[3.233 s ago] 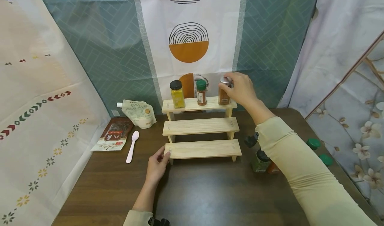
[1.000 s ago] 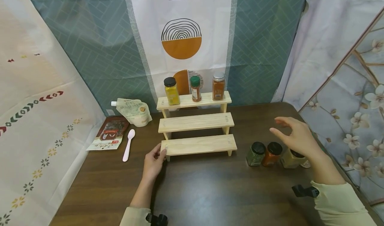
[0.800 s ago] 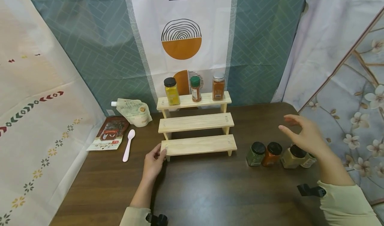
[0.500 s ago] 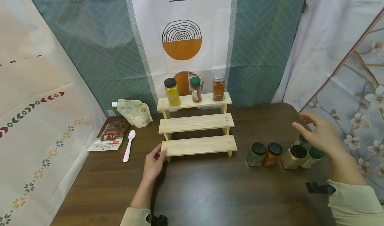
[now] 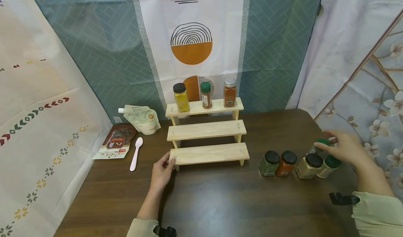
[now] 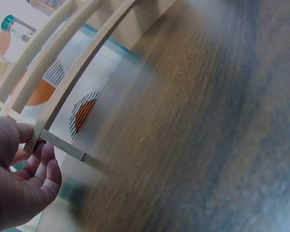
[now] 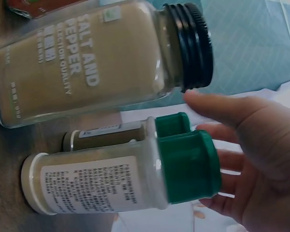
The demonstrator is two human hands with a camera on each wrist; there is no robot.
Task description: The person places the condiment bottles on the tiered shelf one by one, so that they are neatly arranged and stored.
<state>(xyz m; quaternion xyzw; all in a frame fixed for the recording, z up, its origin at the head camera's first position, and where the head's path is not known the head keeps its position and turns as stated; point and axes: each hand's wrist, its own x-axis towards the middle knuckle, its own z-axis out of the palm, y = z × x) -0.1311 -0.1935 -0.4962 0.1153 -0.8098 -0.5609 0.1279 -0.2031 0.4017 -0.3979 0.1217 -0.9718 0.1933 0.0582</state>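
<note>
My left hand [image 5: 162, 176] grips the left end of the bottom step of a three-tier wooden spice rack [image 5: 209, 155], thumb on top and fingers curled underneath. On the top tier stand a yellow spice jar [image 5: 182, 102], a green-capped bottle [image 5: 206, 100] and a silver-lidded jar [image 5: 230, 96]. At the right, my right hand [image 5: 351, 151] hovers with thumb and fingers apart around the green cap of a rear spice bottle [image 5: 316, 149]. In the right wrist view its thumb is close to the black lid of a salt and pepper jar [image 7: 87, 63]; another green-capped bottle [image 7: 92, 183] stands alongside.
A green herb jar [image 5: 268, 164] and an orange-red spice jar [image 5: 285, 165] stand between the rack and the right-hand group. Left of the rack lie a spouted pouch [image 5: 143, 120], a brown packet [image 5: 118, 141] and a pink spoon [image 5: 136, 155]. Fabric hangs behind and at both sides.
My right hand let go of the silver-lidded jar on the top tier, then moved right and down to the green-capped bottles. My left hand keeps its grip on the rack.
</note>
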